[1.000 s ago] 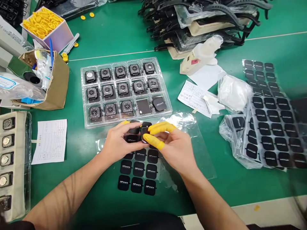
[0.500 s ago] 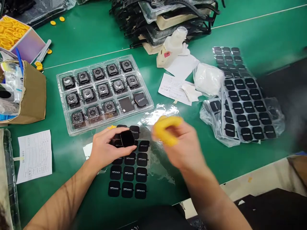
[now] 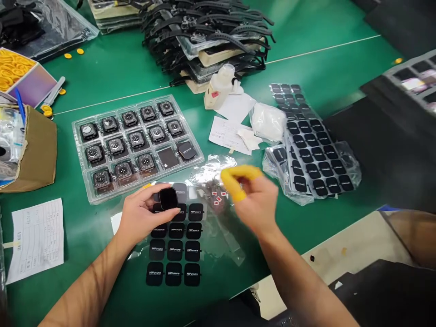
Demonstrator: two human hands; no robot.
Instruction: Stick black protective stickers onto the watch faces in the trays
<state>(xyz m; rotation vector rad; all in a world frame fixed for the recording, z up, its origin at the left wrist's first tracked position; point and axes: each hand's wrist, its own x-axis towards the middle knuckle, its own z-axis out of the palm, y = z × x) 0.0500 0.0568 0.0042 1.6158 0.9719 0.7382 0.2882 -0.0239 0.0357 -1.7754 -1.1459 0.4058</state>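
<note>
My left hand (image 3: 138,211) grips a black smartwatch case (image 3: 168,198) without a strap by its edges, its glossy screen facing up. Beneath it lies a clear sheet of black square films (image 3: 175,250) printed HiFuture, partly covered by that hand. To the right, my right hand (image 3: 254,197) hovers above the table with yellow finger cots on thumb and forefinger, curled into a pinch; anything between the tips is too small to tell. Behind my hands, a clear plastic tray (image 3: 199,156) bears several watch cases face down, one lying face up with a HiFuture film.
A plastic bag (image 3: 235,243) with small red-and-white labels lies beside the sheet. More film sheets (image 3: 313,154) are at right. A white bottle (image 3: 218,88) stands before stacked trays of straps (image 3: 211,34). Cardboard box (image 3: 39,150) and a box of yellow finger cots (image 3: 37,81) are left.
The head view has shifted, bringing more of the right side into sight. My left hand still has the watch case. My right hand stays raised and pinched; red-and-white labels now show beside it.
</note>
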